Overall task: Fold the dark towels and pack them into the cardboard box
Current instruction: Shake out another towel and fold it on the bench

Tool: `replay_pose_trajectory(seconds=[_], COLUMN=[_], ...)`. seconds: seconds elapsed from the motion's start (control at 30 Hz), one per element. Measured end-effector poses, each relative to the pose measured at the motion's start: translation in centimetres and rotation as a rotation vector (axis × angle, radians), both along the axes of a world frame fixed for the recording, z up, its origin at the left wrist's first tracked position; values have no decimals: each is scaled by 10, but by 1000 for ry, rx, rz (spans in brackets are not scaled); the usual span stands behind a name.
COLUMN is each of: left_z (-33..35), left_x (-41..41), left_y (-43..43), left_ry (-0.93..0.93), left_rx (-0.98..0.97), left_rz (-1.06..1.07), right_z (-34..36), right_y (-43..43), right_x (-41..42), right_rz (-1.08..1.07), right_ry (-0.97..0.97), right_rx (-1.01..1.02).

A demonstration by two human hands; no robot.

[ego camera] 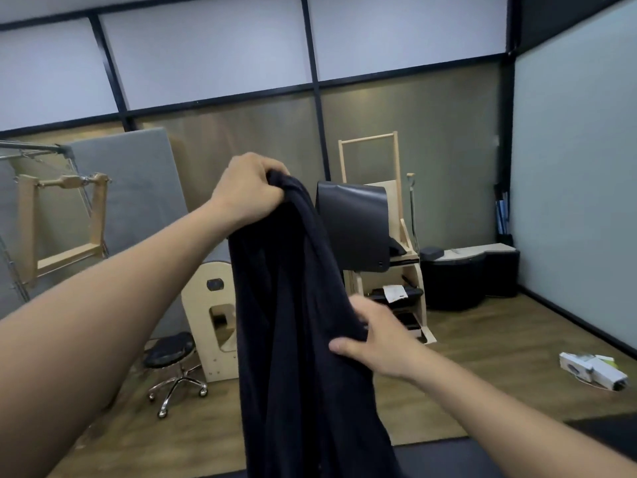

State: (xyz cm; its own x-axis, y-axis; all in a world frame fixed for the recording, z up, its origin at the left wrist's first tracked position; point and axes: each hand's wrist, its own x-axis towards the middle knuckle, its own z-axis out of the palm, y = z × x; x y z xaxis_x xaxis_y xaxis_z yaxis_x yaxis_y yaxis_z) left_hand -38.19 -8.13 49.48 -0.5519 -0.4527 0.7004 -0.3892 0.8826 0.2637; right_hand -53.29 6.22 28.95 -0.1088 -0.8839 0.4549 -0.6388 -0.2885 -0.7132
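Hanging from the left hand [246, 191] fist, the dark towel [300, 322] has its edge pinched by right hand [375, 339] fingers [344, 348].

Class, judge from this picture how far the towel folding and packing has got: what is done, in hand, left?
Done: nothing visible; no folded towels or box in view. In hand: the left hand holds a dark towel up by its bunched top, and the right hand grips its edge lower down. Left: folding it and packing it.

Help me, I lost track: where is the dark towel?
Centre of the head view: the dark towel hangs from the raised left hand, the right hand gripping its edge.
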Motion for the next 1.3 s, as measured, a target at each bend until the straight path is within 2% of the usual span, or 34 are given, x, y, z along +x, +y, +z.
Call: replay_pose_trajectory(seconds=[0.07, 0.17, 0.33, 0.43, 0.5, 0.53, 0.57, 0.63, 0.67, 0.7, 0.77, 0.8, 0.87, 0.93, 1.03, 1.1, 1.13, 1.17, 1.23, 1.3], left_z=[10, 15, 22, 26, 27, 28, 28, 27, 25, 19, 7, 0, -12, -22, -30, -32, -34, -37, -43, -46], left_x=[-4, -20, -4, 18, 22, 23, 25, 41, 55, 71, 99, 109, 120, 128, 135, 135, 135, 137, 149, 156], left_y=[-4, -2, -21, -36, -37, -37, -36, -42, -51, -60, -81, -87, -92, -96, -105, -108, -110, -110, -112, -111], left_ry=[138, 274, 485, 548, 588, 592, 583, 563, 551, 531, 494, 476, 443, 436, 452, 460, 456, 455, 513, 569], left_rx=[13, 34, 113, 133, 148, 152, 143, 119, 111, 109, 91, 83, 93, 111, 140, 185, 200, 214, 245, 291], left_rz=[14, 37, 185, 266, 249, 242, 252, 301, 349, 403, 477, 494, 513, 557, 595, 589, 582, 589, 615, 649], right_z=[-25, -44, -67, -95, -106, -109, -110, -106, -101, -94, -75, -59, -18, 17, 39, 45, 52, 61, 86, 101], right_y=[-3, -12, -16, -9, -11, -15, -19, -28, -30, -29, -24, -19, -3, 15, 28, 28, 29, 34, 58, 85], right_x=[8, 30, 50, 50, 53, 52, 53, 42, 27, 8, -44, -70, -111, -133, -135, -144, -156, -171, -215, -250], right_rz=[31, 139, 265, 283, 132, 26, -78, -174, -230, -307, -519, -626, -712, -641, -536, -532, -615, -758, -1079, -1210], right_ry=[55, -3, 129, -12, -23, -101, -273, -754, -895, -930, -701, -499, -120, 171, 583, 750, 757, 670, 325, 132], right_rx=[130, 394, 520, 574, 512, 477, 462, 484, 462, 421, 263, 181, 67, 73, 242, 326, 313, 258, 89, 57])
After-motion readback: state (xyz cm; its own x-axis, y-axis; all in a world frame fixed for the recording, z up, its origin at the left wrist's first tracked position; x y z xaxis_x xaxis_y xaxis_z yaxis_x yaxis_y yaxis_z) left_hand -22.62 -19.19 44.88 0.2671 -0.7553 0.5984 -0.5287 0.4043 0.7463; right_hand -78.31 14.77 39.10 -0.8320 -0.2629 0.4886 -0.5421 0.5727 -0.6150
